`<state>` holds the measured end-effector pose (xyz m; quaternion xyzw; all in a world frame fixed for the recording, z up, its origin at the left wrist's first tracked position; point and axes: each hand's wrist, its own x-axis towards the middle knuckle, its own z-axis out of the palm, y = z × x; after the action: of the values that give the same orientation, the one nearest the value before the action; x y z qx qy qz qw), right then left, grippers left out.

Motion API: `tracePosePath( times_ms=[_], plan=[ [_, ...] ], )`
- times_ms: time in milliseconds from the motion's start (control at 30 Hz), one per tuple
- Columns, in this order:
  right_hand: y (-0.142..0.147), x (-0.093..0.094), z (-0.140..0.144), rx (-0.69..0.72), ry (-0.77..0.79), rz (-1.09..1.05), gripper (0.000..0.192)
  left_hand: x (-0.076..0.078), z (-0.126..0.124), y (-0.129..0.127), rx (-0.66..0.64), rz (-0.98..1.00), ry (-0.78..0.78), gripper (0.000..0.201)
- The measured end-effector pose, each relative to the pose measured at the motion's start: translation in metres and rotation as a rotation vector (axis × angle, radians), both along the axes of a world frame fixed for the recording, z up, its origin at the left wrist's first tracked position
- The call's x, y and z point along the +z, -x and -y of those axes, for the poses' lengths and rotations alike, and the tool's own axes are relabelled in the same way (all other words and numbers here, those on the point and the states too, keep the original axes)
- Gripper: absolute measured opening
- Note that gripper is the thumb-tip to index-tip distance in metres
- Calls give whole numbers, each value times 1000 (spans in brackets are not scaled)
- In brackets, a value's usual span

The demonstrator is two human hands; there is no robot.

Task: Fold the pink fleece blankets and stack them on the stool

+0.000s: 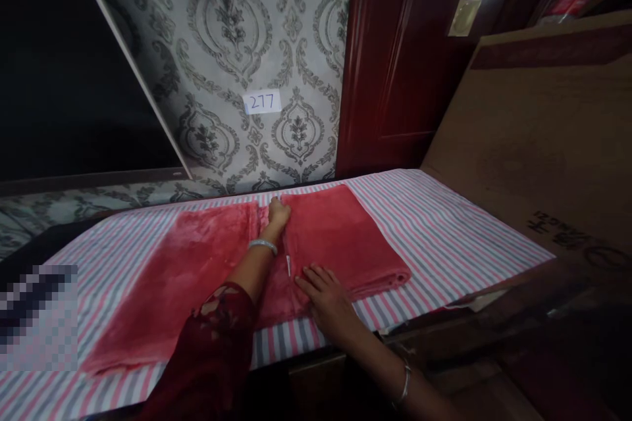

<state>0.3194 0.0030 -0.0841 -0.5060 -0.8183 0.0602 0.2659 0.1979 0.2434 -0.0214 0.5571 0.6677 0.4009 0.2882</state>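
A red plush blanket (336,237) lies partly folded on a striped cloth, with a folded stack on the right, a wide panel on the left and a lower strip between them. At the far edge of that strip, my left hand (279,212) is closed on the blanket's edge by the right stack; its fingertips are partly hidden. My right hand (326,299) rests open at the near left corner of the right stack, its fingers lying on the fabric. A small white tag (289,266) shows between my hands.
Under the blanket spreads a pink, grey and white striped cloth (424,223). A large cardboard box (533,145) stands at the right. Behind are a dark screen (79,72), patterned wallpaper with a paper label (262,102) reading 277, and a dark red door (395,46).
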Motion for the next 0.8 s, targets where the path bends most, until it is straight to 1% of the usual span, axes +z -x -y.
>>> tracePosePath(
  times_ms=[67, 100, 133, 167, 200, 267, 333, 367, 433, 500, 567, 633, 700, 800],
  plan=[
    [-7, 12, 0, 69, 30, 30, 52, 7, 8, -8, -18, -91, -48, 77],
    [-14, 20, -2, 122, 49, 36, 53, 10, 13, -14, -50, -167, -76, 80],
    [-23, 29, -5, 165, 66, 29, 53, 13, 17, -20, -102, -263, -106, 82],
    [-33, 38, -10, 175, 73, 13, 52, 14, 21, -27, -163, -376, -132, 82],
    [-43, 46, -16, 137, 62, -7, 49, 15, 24, -33, -223, -496, -155, 82],
    [-65, 55, -30, -64, 3, -18, 48, 12, 28, -41, -304, -704, -170, 78],
    [-80, 51, -42, -250, -24, 43, 57, 3, 29, -44, -340, -812, -140, 73],
    [-85, 45, -46, -295, -7, 83, 61, -2, 29, -44, -352, -848, -112, 71],
    [-89, 28, -49, -302, 52, 142, 66, -13, 27, -40, -373, -899, -64, 70],
    [-88, 13, -49, -286, 82, 160, 66, -21, 25, -37, -381, -930, -53, 71],
    [-85, 6, -47, -288, 82, 160, 66, -25, 23, -36, -385, -949, -61, 72],
    [-84, 6, -45, -295, 92, 162, 66, -26, 21, -36, -385, -960, -64, 72],
    [-85, 10, -46, -296, 120, 171, 66, -23, 19, -37, -387, -959, -43, 74],
    [-89, 18, -47, -297, 183, 186, 68, -11, 14, -35, -433, -906, 67, 76]
  ],
)
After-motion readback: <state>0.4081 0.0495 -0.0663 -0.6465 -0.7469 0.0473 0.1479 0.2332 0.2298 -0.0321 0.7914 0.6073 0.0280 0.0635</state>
